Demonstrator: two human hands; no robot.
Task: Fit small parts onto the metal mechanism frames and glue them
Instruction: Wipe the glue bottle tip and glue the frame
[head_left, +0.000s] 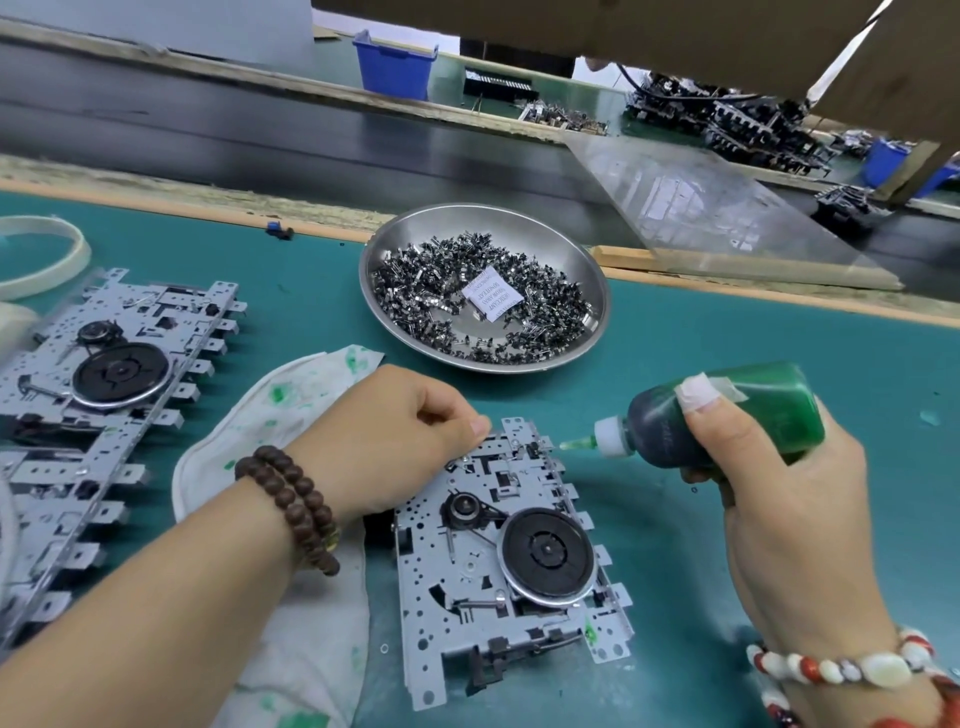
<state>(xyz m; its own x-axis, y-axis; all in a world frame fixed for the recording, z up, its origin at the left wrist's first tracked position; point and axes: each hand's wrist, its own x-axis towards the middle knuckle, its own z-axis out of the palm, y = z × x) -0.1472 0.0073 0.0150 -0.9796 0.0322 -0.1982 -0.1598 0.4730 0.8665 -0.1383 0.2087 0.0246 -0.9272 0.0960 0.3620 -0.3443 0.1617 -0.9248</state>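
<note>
— Where does the frame being worked on lie?
— The metal mechanism frame (511, 561) lies flat on the green table (779, 545), low in the middle of the view, partly over a stained white cloth (291, 613). Its long axis runs from the near edge up and slightly left to the far edge, with a row of tabs down its right side and a black flywheel (548, 553) on its right half.
— And the hands?
— The left hand (395, 441) rests at the frame's far left corner, fingers curled and thumb tip pressed to the metal edge; whether it pinches a small part there I cannot tell. The right hand (789, 499) grips a green glue bottle (722, 415) lying almost level, its long axis running left to right, nozzle pointing left and just beside the frame's far right corner.
— What about containers?
— A round steel bowl (582, 249) stands on the table beyond the frame, holding a heap of small dark metal parts (441, 291) and a white printed sachet (492, 300). More frames (114, 353) lie overlapping at the left. A blue bin (396, 65) sits past the conveyor belt (208, 130); its contents are hidden.
</note>
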